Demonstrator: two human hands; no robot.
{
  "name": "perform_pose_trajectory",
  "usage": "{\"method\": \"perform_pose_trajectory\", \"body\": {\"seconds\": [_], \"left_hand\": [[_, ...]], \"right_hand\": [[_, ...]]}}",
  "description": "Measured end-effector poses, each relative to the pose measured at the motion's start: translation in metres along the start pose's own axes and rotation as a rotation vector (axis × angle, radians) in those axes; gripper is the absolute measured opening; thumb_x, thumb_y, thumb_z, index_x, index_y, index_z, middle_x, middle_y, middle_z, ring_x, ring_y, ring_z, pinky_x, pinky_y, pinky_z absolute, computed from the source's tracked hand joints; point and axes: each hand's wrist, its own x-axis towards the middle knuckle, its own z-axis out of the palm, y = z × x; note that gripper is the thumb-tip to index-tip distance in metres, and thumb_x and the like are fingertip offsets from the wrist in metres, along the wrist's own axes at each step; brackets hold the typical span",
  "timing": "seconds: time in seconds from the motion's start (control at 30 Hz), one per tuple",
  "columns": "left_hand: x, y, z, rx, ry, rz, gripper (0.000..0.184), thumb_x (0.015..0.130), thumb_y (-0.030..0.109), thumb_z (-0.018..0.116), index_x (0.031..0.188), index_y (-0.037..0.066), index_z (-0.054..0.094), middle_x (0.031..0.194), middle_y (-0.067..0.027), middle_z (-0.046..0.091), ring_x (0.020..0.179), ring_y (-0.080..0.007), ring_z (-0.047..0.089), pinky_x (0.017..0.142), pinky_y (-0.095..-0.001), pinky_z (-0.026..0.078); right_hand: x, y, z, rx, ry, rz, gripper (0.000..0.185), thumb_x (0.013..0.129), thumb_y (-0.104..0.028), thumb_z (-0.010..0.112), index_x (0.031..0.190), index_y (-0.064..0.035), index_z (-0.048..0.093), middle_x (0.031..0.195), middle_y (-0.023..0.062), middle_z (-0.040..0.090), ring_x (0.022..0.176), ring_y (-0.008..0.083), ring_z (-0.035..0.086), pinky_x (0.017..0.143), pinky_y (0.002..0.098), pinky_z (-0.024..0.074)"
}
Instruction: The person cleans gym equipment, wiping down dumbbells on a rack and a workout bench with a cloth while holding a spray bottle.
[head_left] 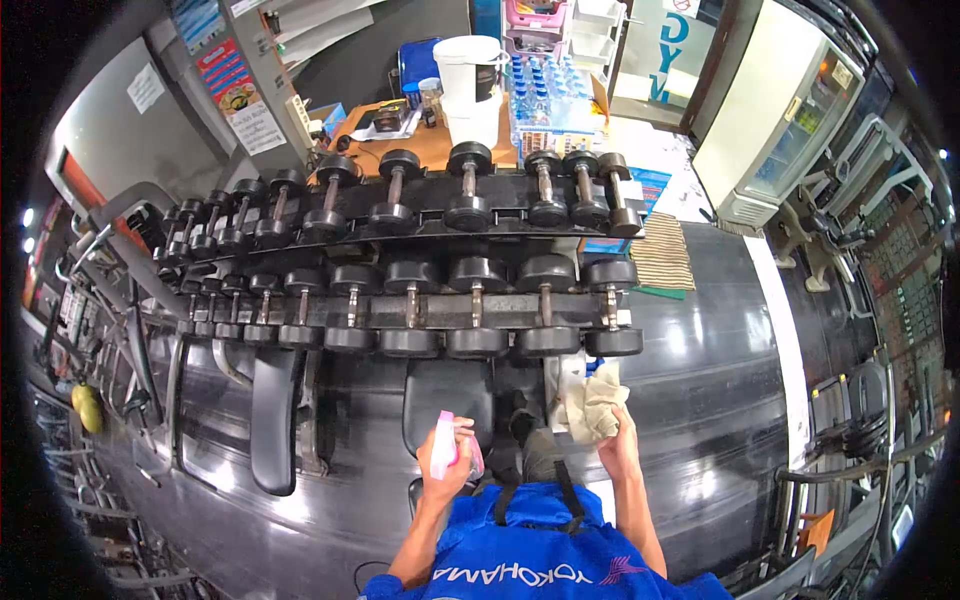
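Note:
My left hand (437, 482) is closed around a pink and white spray bottle (445, 438), held upright in front of my body. In my right hand (621, 447) is a bunched beige cloth (590, 408), gripped at its right side. Both hands are below the lower row of black dumbbells (477, 300) on the rack (380, 312). The cloth hangs just under the rightmost dumbbell (612, 340) of that row. A black padded bench seat (448, 392) lies beyond the bottle.
More dumbbells (393, 190) line the rack's upper tier. Behind stand a wooden desk (430, 150), a white bucket (470, 85) and packed water bottles (548, 95). A display fridge (800, 110) is at right. Gym machines (120, 270) crowd the left.

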Motion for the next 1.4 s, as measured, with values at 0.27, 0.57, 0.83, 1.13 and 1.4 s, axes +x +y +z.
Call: {"method": "perform_pose_trajectory", "body": {"seconds": [0.27,0.57,0.83,1.13,1.4], "left_hand": [[0.151,-0.025,0.035,-0.097,0.069,-0.211,0.013,0.087,-0.004,0.061,0.100,-0.001,0.062,0.087,-0.0065,0.069,0.064,-0.0083,0.063,0.059,-0.0256,0.050],[0.387,-0.090,0.054,0.189,-0.007,-0.292,0.007,0.086,0.007,0.067,0.092,0.003,0.065,0.076,-0.0091,0.065,0.066,-0.0147,0.061,0.061,-0.0318,0.048],[0.548,-0.172,0.070,0.189,-0.201,-0.431,0.016,0.080,0.009,0.063,0.094,0.001,0.066,0.086,-0.0159,0.070,0.084,-0.0336,0.070,0.074,-0.0376,0.054],[0.606,-0.224,0.099,0.333,-0.175,-0.403,0.016,0.079,0.013,0.062,0.090,0.001,0.064,0.088,-0.0221,0.068,0.087,-0.0421,0.066,0.077,-0.0461,0.052],[0.611,-0.232,0.105,0.396,-0.173,-0.397,0.017,0.081,0.017,0.063,0.089,0.002,0.064,0.087,-0.0219,0.068,0.087,-0.0430,0.065,0.076,-0.0479,0.051]], "right_hand": [[0.120,-0.014,0.088,-0.004,-0.107,0.050,0.036,0.094,-0.022,0.053,0.126,-0.0048,0.057,0.118,0.0061,0.065,0.109,0.0204,0.062,0.096,0.0357,0.0477],[0.276,-0.044,0.177,-0.008,-0.184,0.080,0.038,0.094,-0.020,0.049,0.127,-0.0027,0.055,0.122,0.0089,0.063,0.111,0.0215,0.061,0.098,0.0350,0.0471],[0.381,-0.099,0.257,-0.228,-0.260,-0.016,0.038,0.092,-0.015,0.049,0.125,0.0029,0.056,0.119,0.0092,0.063,0.107,0.0185,0.062,0.094,0.0314,0.0486],[0.466,-0.104,0.293,-0.214,-0.265,-0.051,0.045,0.094,-0.021,0.047,0.133,0.0003,0.050,0.123,0.0117,0.062,0.109,0.0230,0.063,0.094,0.0361,0.0499],[0.501,-0.087,0.342,-0.042,-0.215,-0.082,0.047,0.095,-0.020,0.057,0.138,-0.0068,0.046,0.129,0.0068,0.056,0.118,0.0240,0.057,0.097,0.0396,0.0471]]}}
